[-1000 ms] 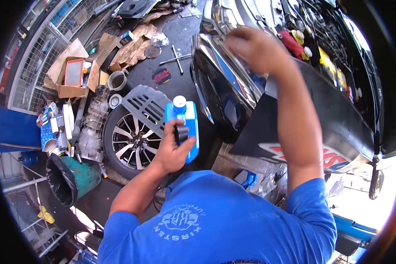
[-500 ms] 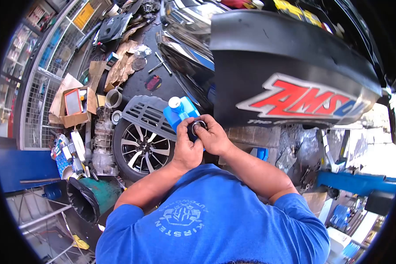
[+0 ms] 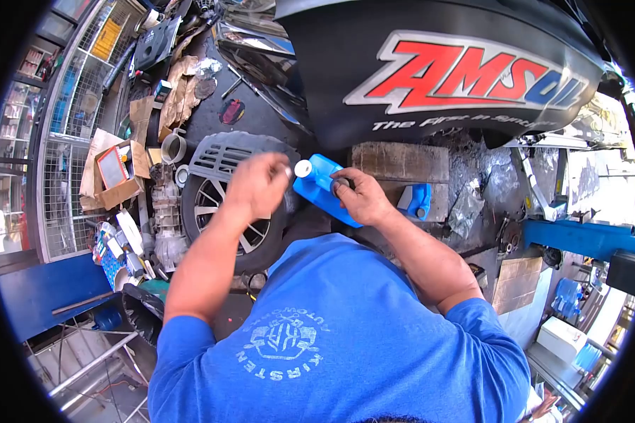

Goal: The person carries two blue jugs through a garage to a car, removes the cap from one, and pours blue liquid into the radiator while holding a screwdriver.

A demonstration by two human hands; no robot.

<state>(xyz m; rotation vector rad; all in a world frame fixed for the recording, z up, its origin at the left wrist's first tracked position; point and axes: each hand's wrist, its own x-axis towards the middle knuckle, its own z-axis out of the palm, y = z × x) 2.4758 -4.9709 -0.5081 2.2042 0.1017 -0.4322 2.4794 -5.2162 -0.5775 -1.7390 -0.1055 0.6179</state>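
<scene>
My right hand (image 3: 365, 199) is closed around a dark round cap (image 3: 342, 185), in front of a blue plastic jug (image 3: 317, 199). The jug's white round mouth (image 3: 303, 168) faces up between my hands. Whether the right fingers also touch the jug, I cannot tell. My left hand (image 3: 256, 187) is raised left of the jug, apart from it and blurred by motion. Its fingers are curled together, with a small pale spot at the tips that I cannot make out. A second blue container (image 3: 415, 201) is to the right of my right hand.
A wheel (image 3: 215, 211) lies at the left beneath a grey slotted plastic panel (image 3: 226, 151). Ahead, a black fender cover (image 3: 451, 77) hangs over a car. An open cardboard box (image 3: 123, 187) and a gearbox-like metal part (image 3: 167, 222) are further left. Blue lift arm (image 3: 578, 238) at right.
My hands were together on the dark cap in front of the jug. The left has pulled away leftward, while the right keeps the cap. The view has shifted, showing more of the second container.
</scene>
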